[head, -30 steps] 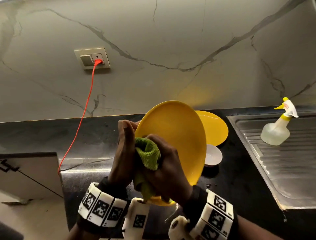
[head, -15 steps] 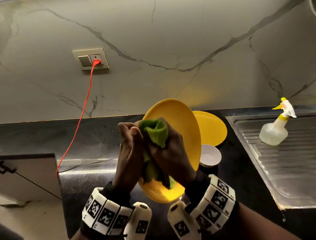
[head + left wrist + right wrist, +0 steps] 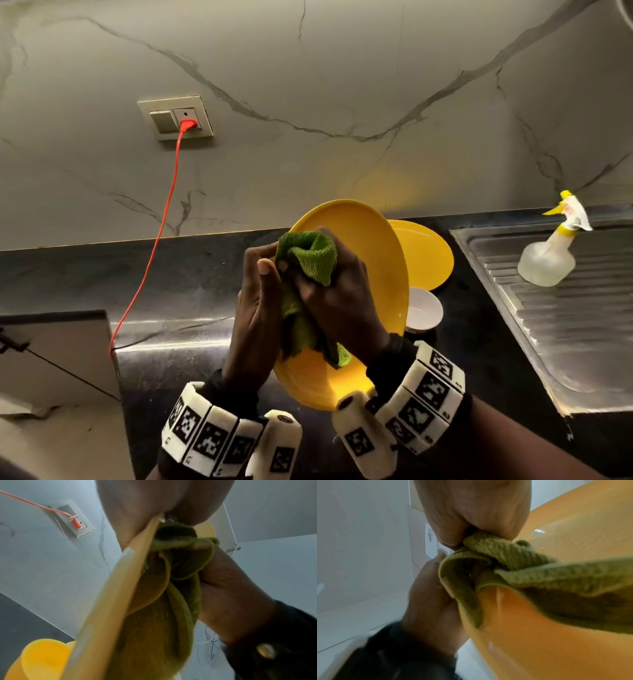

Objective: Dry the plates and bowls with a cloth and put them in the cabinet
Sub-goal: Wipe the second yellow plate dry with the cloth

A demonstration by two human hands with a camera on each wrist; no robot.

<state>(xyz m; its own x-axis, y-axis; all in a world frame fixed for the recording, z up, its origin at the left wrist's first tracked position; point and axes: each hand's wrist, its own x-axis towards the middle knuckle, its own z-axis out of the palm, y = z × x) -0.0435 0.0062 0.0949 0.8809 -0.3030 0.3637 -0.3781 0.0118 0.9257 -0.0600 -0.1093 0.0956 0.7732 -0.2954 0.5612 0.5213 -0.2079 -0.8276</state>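
Each wrist wears a band of white blocks printed with black square-patterned markers over a dark cuff, with a rounded white camera housing carrying one more marker beside each band.

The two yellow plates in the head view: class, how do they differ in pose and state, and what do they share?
The held plate is tilted up on edge above the counter; the second plate lies behind it on the counter. The held plate is gripped by the left hand and wiped with the green cloth in the right hand; the second plate is untouched. Both are round and yellow.
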